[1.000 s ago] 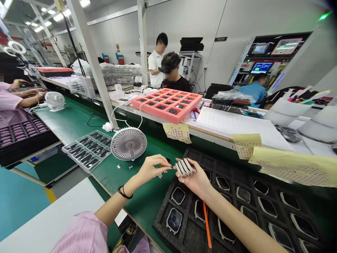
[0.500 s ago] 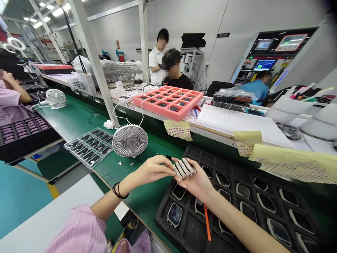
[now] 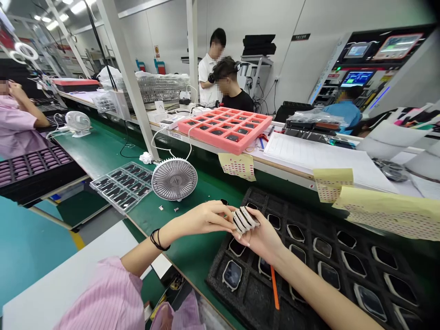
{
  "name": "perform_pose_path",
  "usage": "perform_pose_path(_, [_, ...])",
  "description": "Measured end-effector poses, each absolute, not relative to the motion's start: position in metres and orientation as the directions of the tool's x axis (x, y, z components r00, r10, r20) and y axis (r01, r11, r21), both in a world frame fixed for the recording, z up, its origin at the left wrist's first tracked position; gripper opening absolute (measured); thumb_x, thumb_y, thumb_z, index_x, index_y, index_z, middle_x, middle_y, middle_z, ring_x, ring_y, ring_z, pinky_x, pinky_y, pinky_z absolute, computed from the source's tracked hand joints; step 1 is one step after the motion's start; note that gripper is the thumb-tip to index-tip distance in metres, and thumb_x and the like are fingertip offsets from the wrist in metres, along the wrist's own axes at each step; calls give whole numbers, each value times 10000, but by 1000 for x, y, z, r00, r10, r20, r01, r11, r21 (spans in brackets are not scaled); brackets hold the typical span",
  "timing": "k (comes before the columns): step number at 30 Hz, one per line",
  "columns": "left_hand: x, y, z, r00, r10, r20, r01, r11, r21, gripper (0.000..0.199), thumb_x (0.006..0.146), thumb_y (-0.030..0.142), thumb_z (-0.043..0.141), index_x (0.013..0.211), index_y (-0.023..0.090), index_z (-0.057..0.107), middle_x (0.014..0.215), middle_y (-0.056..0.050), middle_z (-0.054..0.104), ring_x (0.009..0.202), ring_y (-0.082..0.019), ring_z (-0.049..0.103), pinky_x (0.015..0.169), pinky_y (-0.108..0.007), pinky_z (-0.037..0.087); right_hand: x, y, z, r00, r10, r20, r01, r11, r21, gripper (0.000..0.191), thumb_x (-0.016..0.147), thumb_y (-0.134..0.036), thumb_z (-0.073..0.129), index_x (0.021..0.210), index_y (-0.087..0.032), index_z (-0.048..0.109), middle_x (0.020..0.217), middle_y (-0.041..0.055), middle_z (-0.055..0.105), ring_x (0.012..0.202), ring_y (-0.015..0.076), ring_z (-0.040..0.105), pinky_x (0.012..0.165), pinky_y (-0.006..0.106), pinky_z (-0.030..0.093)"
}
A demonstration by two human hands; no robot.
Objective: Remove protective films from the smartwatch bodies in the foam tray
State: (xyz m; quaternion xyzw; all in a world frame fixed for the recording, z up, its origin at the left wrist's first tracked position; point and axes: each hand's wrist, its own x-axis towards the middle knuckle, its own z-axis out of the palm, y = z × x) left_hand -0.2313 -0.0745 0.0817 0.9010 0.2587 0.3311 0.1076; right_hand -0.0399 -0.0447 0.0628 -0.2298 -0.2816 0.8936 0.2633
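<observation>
A short stack of silver-edged smartwatch bodies [image 3: 244, 220] stands on edge between my two hands above the tray. My right hand [image 3: 266, 238] is closed around the stack from the right and below. From the left, my left hand [image 3: 215, 218] presses its fingertips against the end of the same stack, thumb and fingers pinched together. Below lies a black foam tray [image 3: 252, 298] with several more watch bodies in its compartments, among them a watch [image 3: 232, 275] at the near left corner. An orange stick [image 3: 275, 288] rests on the tray under my right forearm.
A round white fan [image 3: 174, 179] stands on the green bench left of the tray, beside a clear tray of dark parts [image 3: 123, 185]. On the raised shelf sits a red foam tray [image 3: 237, 145]. Yellow sheets [image 3: 388, 213] hang from the shelf edge. Other people work beyond and at left.
The view has shifted slightly, so the scene sits a little to the right. Both hands keep hold of the stack, with the left fingers slightly more bent against it.
</observation>
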Motion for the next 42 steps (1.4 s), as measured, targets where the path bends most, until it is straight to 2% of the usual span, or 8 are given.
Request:
perform_pose_path(5, [-232,-70,84,567,707,423,333,-666,667,178,786,298,673,822,128,636,932,-72,563,919,-124,559,840,-226,471,-40,-48,65,-756,610,-237,-305,-648,-698,266,859,-345,432,992,-145,547,684,55,580,498,174,554,362,222,347])
perform_pose_path(11, [-237,-58,85,687,703,184,375,-560,739,254,786,339,668,772,142,508,847,-14,516,787,-88,503,736,-196,422,-44,-57,49,-758,605,-246,-243,-610,-754,250,831,-371,510,887,-134,564,670,51,571,523,158,566,387,207,374])
perform_pose_path(14, [-239,-54,77,677,716,173,379,-541,751,289,779,380,671,775,142,507,845,-9,512,767,-84,495,711,-192,415,-47,-58,43,-738,624,-255,-244,-600,-762,244,838,-365,515,835,-127,565,650,43,555,522,144,558,400,201,375])
perform_pose_path(18, [-247,-46,59,516,834,195,381,-428,820,338,767,423,680,864,138,526,888,-22,545,761,-91,524,679,-189,429,-46,-51,53,-672,689,-271,-294,-584,-757,262,834,-324,518,1027,-150,547,727,55,599,553,171,575,399,222,375])
perform_pose_path(22, [-262,-36,22,330,942,57,706,-286,648,251,911,369,470,927,147,586,939,-34,572,822,-107,554,727,-198,434,-40,-39,67,-572,766,-293,-380,-565,-732,370,836,-315,502,1164,-143,496,896,118,644,579,180,576,400,229,338])
perform_pose_path(25, [-265,-30,-10,269,963,-34,828,-213,519,161,856,283,582,930,143,615,939,-51,580,885,-162,561,773,-236,431,-37,-33,69,-569,761,-310,-401,-587,-703,395,845,-322,489,1193,-135,482,947,141,649,573,174,561,440,251,363])
perform_pose_path(31, [-257,-25,-33,207,975,-85,886,-150,439,120,786,233,651,864,149,615,933,-51,593,903,-188,579,745,-225,445,-37,-33,63,-572,766,-295,-433,-587,-684,467,839,-329,497,1258,-129,449,937,135,654,568,171,548,491,282,387])
perform_pose_path(42, [-251,-23,-27,102,979,-174,898,-16,440,111,765,180,634,871,151,650,1014,-61,634,933,-198,604,734,-228,452,-38,-39,67,-597,768,-232,-451,-560,-695,458,844,-330,471,1264,-147,451,939,126,660,559,177,549,507,291,372])
